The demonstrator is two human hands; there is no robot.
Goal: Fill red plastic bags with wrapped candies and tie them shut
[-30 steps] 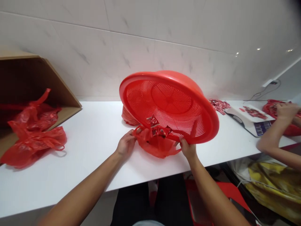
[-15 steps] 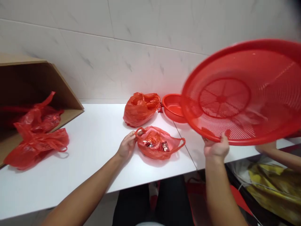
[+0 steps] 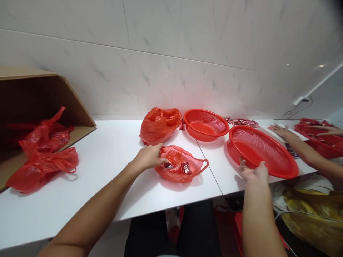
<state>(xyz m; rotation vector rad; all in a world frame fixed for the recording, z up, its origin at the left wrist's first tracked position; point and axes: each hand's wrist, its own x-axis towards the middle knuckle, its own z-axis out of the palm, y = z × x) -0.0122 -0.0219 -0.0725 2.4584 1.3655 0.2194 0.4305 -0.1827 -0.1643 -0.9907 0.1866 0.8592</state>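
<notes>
My left hand (image 3: 149,157) rests on the left rim of an open red plastic bag (image 3: 184,174) lying on the white table (image 3: 107,157); its fingers curl over the bag's edge. Small red wrapped sweets (image 3: 182,167) lie inside the bag. My right hand (image 3: 253,172) grips the near rim of a large red mesh basket (image 3: 261,150), which sits tilted on the table to the right.
A full tied red bag (image 3: 158,125) and a smaller red basket (image 3: 205,124) stand behind. More red bags (image 3: 40,157) spill from a cardboard box (image 3: 32,96) at left. Another person's arms (image 3: 302,150) reach over a scale and a red basket (image 3: 320,139) at right.
The large red basket was tipped over the open bag, then swung up and right, and now rests on the table at right. My left hand shifted onto the bag's rim.
</notes>
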